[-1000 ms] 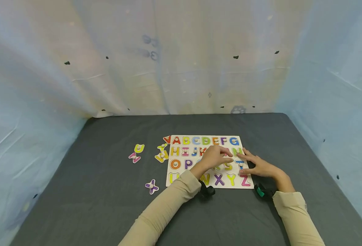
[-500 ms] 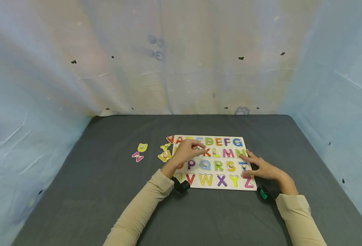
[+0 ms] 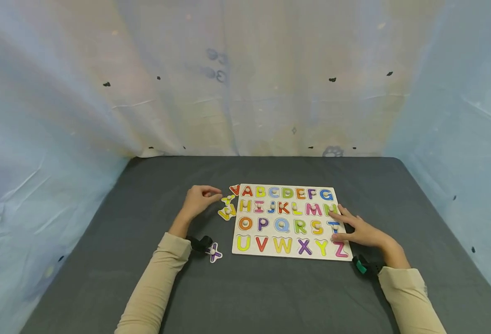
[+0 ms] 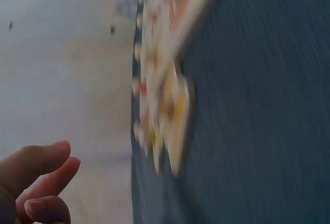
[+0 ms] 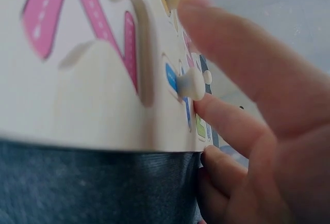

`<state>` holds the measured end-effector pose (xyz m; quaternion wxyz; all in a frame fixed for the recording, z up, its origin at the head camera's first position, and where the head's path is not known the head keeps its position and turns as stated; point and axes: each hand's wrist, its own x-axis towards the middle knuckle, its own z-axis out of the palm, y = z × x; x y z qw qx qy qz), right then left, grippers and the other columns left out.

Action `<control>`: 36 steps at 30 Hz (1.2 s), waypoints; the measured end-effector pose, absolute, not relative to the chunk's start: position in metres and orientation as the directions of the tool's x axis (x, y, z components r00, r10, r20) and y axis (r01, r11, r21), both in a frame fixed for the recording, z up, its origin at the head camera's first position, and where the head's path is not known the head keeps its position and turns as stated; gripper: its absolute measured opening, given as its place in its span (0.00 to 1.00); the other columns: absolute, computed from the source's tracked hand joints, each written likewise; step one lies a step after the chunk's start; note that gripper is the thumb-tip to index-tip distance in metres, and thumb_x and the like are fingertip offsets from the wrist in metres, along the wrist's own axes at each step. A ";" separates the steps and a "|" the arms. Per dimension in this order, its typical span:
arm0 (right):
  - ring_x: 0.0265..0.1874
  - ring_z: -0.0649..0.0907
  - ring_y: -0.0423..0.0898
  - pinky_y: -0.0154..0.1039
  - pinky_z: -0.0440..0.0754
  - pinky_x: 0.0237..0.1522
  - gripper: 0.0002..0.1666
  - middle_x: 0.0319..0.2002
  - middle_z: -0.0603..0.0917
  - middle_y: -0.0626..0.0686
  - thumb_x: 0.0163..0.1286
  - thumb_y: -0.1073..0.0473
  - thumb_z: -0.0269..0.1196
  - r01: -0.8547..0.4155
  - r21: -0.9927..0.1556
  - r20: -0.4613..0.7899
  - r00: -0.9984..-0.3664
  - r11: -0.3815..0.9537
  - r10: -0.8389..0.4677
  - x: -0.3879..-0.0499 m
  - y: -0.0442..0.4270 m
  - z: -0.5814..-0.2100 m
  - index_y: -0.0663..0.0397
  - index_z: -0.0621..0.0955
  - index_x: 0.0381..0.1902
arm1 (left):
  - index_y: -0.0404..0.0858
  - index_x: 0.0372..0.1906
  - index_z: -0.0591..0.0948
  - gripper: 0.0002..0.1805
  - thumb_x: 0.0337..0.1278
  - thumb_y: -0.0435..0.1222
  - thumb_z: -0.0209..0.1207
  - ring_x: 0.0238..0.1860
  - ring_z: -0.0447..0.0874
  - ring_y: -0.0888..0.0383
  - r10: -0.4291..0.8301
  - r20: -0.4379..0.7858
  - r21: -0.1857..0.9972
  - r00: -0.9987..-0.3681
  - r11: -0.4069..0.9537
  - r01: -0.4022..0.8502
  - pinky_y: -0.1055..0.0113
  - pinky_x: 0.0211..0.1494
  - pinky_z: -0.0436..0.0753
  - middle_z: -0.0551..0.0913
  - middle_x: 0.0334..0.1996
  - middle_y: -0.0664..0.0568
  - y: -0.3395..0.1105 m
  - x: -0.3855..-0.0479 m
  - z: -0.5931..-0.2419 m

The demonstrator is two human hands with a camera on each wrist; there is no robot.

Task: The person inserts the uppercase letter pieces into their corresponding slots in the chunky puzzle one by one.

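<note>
A white alphabet puzzle board [image 3: 237, 234] lies on the dark table, with knobbed letters in its upper three rows and bare letter recesses in the bottom row. My right hand [image 3: 364, 232] rests at its right edge, fingers spread near the T piece [image 5: 192, 83]. My left hand [image 3: 197, 202] hovers left of the board, holding nothing; its thumb and fingers [image 4: 38, 162] are loosely bent and apart. Just right of it are a yellow W piece [image 3: 227, 212], a yellow Y piece [image 3: 228, 199] and a red V piece [image 3: 234, 189]. The loose U and Z pieces are hidden behind this hand.
A purple X piece [image 3: 214, 253] lies by the left wrist's black camera [image 3: 200, 243], partly covered by it. The grey tablecloth [image 3: 287, 297] extends around the board. A pale curtain [image 3: 270, 111] hangs behind and on both sides.
My left hand has moved left from above the board's middle to the loose letters, and the head view has shifted slightly. The right hand has stayed at the board's right edge.
</note>
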<state>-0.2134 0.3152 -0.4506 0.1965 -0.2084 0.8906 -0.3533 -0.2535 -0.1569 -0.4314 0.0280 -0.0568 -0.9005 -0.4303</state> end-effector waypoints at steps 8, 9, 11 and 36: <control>0.71 0.38 0.78 0.76 0.28 0.63 0.51 0.74 0.37 0.75 0.60 0.52 0.68 -0.242 -0.710 -0.199 -0.832 0.662 -0.517 -0.213 0.316 -0.450 0.64 0.57 0.73 | 0.33 0.47 0.85 0.15 0.59 0.39 0.63 0.13 0.54 0.64 -0.016 0.024 0.701 -1.000 0.713 0.006 0.70 0.20 0.58 0.59 0.12 0.59 -0.210 -0.260 -0.442; 0.71 0.37 0.78 0.76 0.28 0.63 0.50 0.74 0.37 0.75 0.60 0.52 0.68 -0.241 -0.711 -0.197 -0.834 0.661 -0.516 -0.212 0.317 -0.450 0.64 0.57 0.73 | 0.33 0.47 0.85 0.16 0.59 0.39 0.63 0.13 0.54 0.63 -0.019 0.023 0.688 -1.000 0.726 0.002 0.70 0.21 0.58 0.59 0.12 0.58 -0.214 -0.261 -0.444; 0.71 0.37 0.78 0.76 0.28 0.63 0.50 0.74 0.37 0.75 0.60 0.52 0.68 -0.238 -0.710 -0.197 -0.837 0.663 -0.511 -0.212 0.317 -0.451 0.64 0.57 0.73 | 0.33 0.47 0.85 0.16 0.59 0.40 0.64 0.15 0.54 0.63 -0.018 0.012 0.661 -1.000 0.750 -0.006 0.70 0.22 0.58 0.60 0.13 0.58 -0.220 -0.262 -0.447; 0.71 0.36 0.77 0.76 0.27 0.63 0.51 0.74 0.36 0.74 0.60 0.51 0.67 -0.220 -0.712 -0.214 -0.837 0.667 -0.504 -0.213 0.315 -0.450 0.63 0.57 0.73 | 0.35 0.43 0.87 0.18 0.55 0.44 0.66 0.20 0.62 0.59 0.009 -0.028 0.628 -1.000 0.778 -0.011 0.68 0.26 0.62 0.66 0.16 0.56 -0.222 -0.258 -0.441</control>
